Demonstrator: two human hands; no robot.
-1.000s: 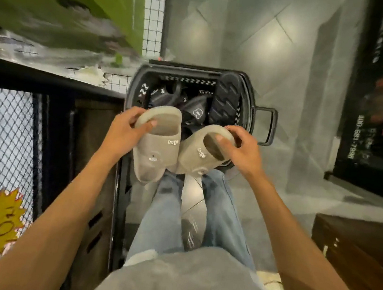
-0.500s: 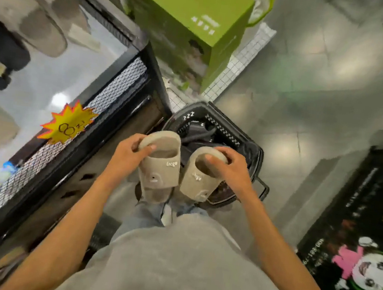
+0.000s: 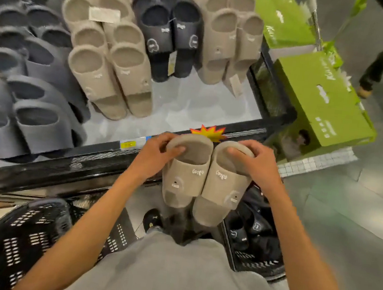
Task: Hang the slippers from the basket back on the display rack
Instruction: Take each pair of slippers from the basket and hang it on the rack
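Two beige slippers point(image 3: 187, 176), left hand point(image 3: 158, 151), right hand point(image 3: 257, 163)

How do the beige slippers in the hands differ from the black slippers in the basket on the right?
Colour: the beige slippers are light tan; the black slippers are dark.
Support: the left hand and right hand each grip one beige slipper in the air; the black slippers lie in the basket.
Pose: the beige slippers sit side by side, toes down; the black slippers lie jumbled.
Both carry white markings.
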